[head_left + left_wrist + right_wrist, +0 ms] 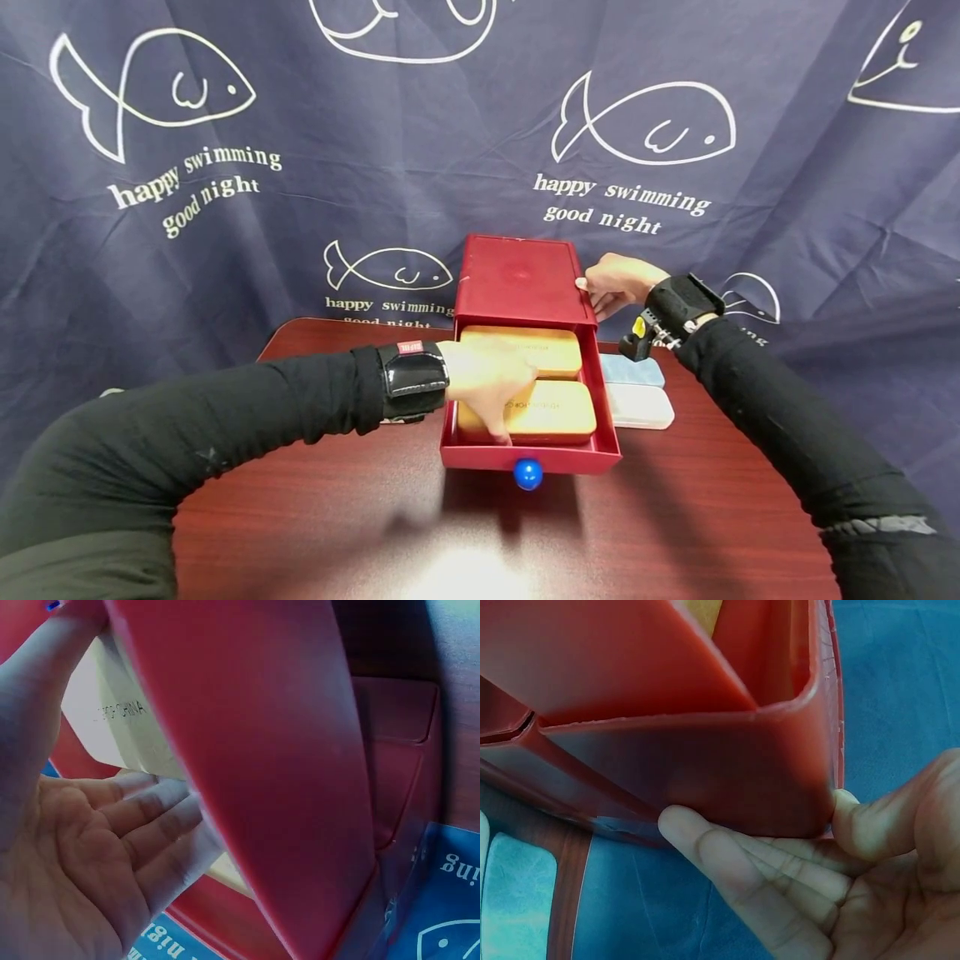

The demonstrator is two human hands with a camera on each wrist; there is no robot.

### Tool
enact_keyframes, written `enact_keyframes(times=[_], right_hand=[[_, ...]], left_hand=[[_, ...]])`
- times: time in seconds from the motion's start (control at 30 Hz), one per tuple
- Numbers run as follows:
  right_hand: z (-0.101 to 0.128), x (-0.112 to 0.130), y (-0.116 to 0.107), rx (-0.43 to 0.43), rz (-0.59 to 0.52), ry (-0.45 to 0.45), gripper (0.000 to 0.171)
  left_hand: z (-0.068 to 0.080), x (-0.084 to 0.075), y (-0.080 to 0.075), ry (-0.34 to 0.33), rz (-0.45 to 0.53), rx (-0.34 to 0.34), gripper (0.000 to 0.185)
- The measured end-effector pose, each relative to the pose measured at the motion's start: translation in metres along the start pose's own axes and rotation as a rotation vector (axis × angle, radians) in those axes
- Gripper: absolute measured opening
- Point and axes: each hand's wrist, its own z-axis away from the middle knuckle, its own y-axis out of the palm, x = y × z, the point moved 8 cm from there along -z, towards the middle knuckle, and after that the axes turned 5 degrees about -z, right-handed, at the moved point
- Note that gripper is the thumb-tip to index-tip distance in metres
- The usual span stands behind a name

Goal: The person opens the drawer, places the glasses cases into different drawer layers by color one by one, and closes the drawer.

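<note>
A red box [517, 279] stands on the table with its drawer [480, 457] pulled out towards me; a blue ball knob [528, 474] sits on the drawer front. Two yellow cases with rounded corners, a rear one [558, 350] and a front one [562, 412], lie side by side inside. My left hand [491, 379] reaches in from the left and grips the front yellow case, thumb on its near side, fingers behind it. The left wrist view shows this yellow case [124, 724] between thumb and fingers. My right hand [618, 279] holds the box's right rear corner.
To the right of the box lie a light blue case [633, 369] and a white case [645, 406] on the brown table [337, 500]. A dark blue curtain [420, 150] with fish drawings hangs close behind the box.
</note>
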Motion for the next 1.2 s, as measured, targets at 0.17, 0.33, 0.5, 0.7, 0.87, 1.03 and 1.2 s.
enact_keyframes(times=[0.17, 0.33, 0.5, 0.7, 0.87, 1.03, 1.2], right_hand=[[-0.001, 0.0, 0.0, -0.003, 0.001, 0.001, 0.027], [-0.002, -0.003, 0.001, -0.009, 0.0, 0.009, 0.027], [-0.003, -0.004, -0.001, -0.014, -0.005, 0.018, 0.027], [-0.005, -0.004, -0.001, -0.023, -0.013, 0.028, 0.025], [-0.007, -0.005, 0.001, 0.007, -0.01, 0.022, 0.027], [-0.004, -0.003, 0.0, 0.003, -0.001, 0.014, 0.029], [-0.001, -0.002, -0.001, 0.005, -0.002, 0.009, 0.029]], left_hand=[[0.003, 0.001, -0.001, 0.014, 0.021, -0.004, 0.05], [0.005, 0.004, -0.003, 0.02, 0.056, -0.006, 0.051], [0.009, 0.009, -0.013, -0.018, 0.058, -0.092, 0.048], [0.023, -0.001, -0.039, 0.028, -0.076, -0.36, 0.039], [0.039, -0.026, -0.049, 0.086, -0.133, -0.448, 0.048], [0.061, -0.061, -0.055, 0.217, -0.322, -0.649, 0.043], [0.083, -0.089, -0.05, 0.31, -0.568, -0.919, 0.033]])
